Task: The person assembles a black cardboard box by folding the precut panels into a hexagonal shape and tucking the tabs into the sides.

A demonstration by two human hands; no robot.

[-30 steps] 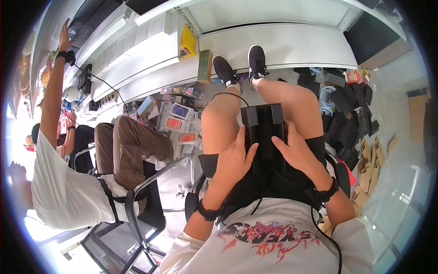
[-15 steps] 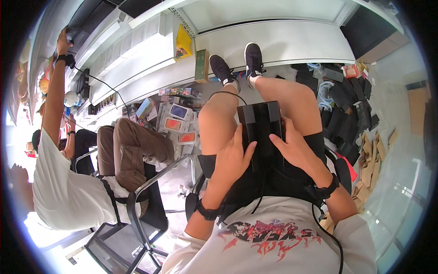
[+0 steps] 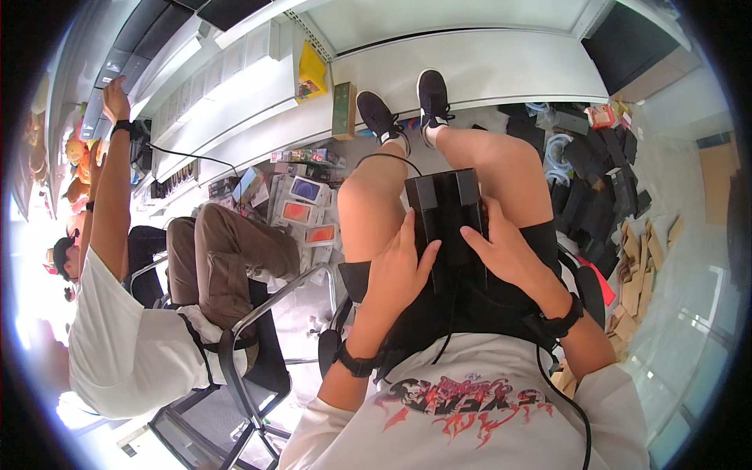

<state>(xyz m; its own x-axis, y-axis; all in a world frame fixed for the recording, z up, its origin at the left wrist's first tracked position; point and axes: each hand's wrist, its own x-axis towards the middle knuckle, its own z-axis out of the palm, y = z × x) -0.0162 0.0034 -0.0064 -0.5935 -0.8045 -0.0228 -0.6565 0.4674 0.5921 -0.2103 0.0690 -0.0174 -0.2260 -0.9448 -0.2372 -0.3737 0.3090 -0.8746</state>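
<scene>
The black box lies between the left hand and the right hand, which clasp its opposite sides, thumbs resting on top.

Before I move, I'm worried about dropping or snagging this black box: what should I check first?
1. Left hand on the black box: ok, along its left side.
2. Right hand on it: ok, along its right side.
3. Box resting on the lap: cannot tell.
4. Cable at lower right away from the box: ok.
5. Right side free for setting it down: not ok, black boxes piled there.
</scene>
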